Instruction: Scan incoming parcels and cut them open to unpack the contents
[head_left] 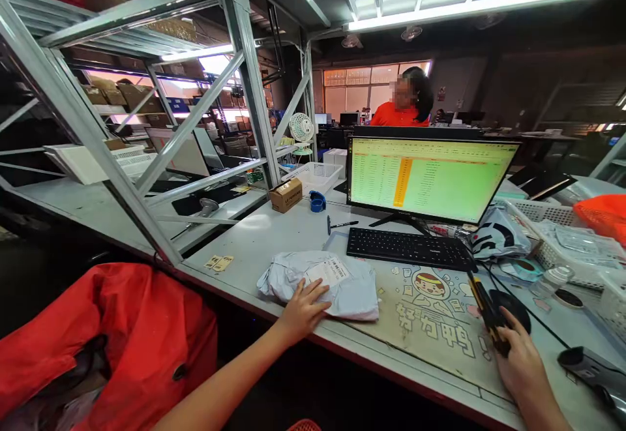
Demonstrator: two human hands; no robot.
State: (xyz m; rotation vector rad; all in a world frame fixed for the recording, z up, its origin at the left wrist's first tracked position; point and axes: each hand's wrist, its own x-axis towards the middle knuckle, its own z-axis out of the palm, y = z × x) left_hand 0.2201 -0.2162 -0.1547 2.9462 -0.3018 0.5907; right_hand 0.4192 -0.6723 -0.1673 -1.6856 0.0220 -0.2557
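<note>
My left hand [303,308] rests with fingers spread on a grey plastic mailer parcel [320,284] lying near the desk's front edge; the parcel carries a white shipping label [327,270]. My right hand [518,353] is closed around a yellow and black utility knife [485,307], held over the printed desk mat [430,317], next to a black mouse [514,307]. A black keyboard [408,248] and a monitor [430,177] showing a green spreadsheet stand behind the mat.
A red bag [102,340] sits at the lower left beside the metal shelf frame [98,137]. A small cardboard box [286,194], blue tape dispenser [317,201], pen [342,225] and white baskets [562,235] lie on the desk. A barcode scanner [591,369] is at right. A person in orange stands behind the monitor.
</note>
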